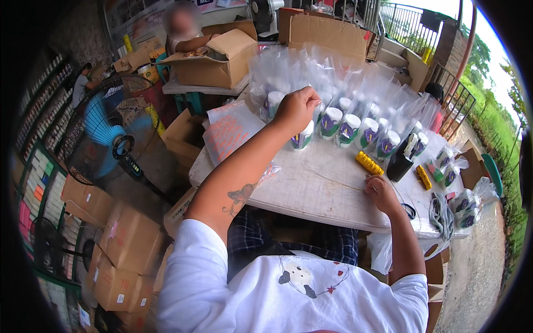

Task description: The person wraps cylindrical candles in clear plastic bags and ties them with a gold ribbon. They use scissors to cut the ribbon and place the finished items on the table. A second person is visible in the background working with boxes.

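My left hand (300, 109) is raised over the near left of a group of bagged items, its fingers pinched together on something too small to make out. Just below it stands a white cylinder with a purple and green flower pattern (301, 139). Several like it, such as this cylinder (331, 122), stand upright in tall clear plastic bags (355, 83). Low over the table's front right, my right hand (381, 194) is closed, with something thin at its fingertips that I cannot make out. Near it lies a yellow spool of cord (369, 164). A thin pale strand (333, 180) crosses the tabletop.
On the white table (266, 183) are a black holder (400, 165), a second yellow spool (423, 177), a blue-handled tool (409, 211) and a grey cloth (442, 216). A fan (119, 139) and cardboard boxes (125, 238) stand left. Another person sits behind an open box (214, 66).
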Demonstrator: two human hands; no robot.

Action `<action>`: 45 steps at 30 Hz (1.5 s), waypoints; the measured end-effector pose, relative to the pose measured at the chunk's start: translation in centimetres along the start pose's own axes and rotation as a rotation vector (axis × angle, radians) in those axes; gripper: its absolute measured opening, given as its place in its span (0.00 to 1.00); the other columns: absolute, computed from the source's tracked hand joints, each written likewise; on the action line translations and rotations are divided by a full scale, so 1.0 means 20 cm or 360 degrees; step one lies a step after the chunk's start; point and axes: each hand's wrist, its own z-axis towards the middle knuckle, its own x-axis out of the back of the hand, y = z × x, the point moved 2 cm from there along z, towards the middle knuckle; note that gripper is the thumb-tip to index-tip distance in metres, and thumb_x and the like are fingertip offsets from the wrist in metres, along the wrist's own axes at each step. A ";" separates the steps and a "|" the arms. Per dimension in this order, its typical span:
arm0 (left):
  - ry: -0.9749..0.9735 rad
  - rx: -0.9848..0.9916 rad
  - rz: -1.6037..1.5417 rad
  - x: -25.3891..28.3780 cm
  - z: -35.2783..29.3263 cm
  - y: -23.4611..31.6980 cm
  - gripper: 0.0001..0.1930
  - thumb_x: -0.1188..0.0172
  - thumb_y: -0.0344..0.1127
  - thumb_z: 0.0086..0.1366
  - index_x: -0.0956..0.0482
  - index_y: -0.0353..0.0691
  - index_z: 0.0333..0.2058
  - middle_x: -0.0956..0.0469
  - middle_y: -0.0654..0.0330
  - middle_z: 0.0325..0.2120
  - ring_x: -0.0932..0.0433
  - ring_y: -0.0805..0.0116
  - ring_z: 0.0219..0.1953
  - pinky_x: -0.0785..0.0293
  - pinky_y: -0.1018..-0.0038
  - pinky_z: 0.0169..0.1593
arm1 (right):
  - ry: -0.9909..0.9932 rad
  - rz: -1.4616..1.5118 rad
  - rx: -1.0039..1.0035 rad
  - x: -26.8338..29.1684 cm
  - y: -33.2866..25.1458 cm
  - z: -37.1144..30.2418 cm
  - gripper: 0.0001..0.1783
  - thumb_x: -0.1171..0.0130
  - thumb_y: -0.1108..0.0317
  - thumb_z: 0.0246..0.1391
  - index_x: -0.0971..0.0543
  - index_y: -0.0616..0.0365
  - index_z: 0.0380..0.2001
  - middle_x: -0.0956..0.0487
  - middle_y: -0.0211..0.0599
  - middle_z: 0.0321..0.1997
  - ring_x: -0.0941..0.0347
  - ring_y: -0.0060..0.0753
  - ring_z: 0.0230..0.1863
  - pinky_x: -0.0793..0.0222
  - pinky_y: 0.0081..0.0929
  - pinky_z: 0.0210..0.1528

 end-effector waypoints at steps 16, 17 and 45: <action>0.0152 -0.0256 -0.0373 0.09 -0.51 0.18 0.63 0.25 0.48 0.36 0.65 0.42 0.63 0.39 0.49 0.51 0.36 0.59 0.54 0.41 0.64 0.56 | -0.0296 0.0767 0.0302 -0.15 -0.55 0.43 0.67 0.24 0.65 0.29 0.63 0.48 0.65 0.42 0.44 0.63 0.46 0.43 0.65 0.46 0.47 0.60; 0.0126 -0.0176 -0.0395 0.06 -0.57 0.12 0.67 0.24 0.49 0.34 0.68 0.42 0.63 0.43 0.47 0.55 0.40 0.56 0.58 0.44 0.61 0.59 | -0.0368 0.0877 0.0348 -0.17 -0.54 0.46 0.66 0.24 0.66 0.29 0.61 0.49 0.65 0.41 0.43 0.62 0.45 0.41 0.64 0.46 0.45 0.60; 0.0354 -0.0069 -0.0391 0.11 -0.84 0.10 0.35 0.35 0.28 0.51 0.44 0.38 0.56 0.39 0.54 0.51 0.36 0.64 0.50 0.41 0.69 0.54 | 0.0358 -0.0331 -0.0510 -0.26 -0.28 0.01 0.17 0.36 0.58 0.41 0.21 0.53 0.36 0.25 0.38 0.39 0.37 0.40 0.51 0.50 0.42 0.54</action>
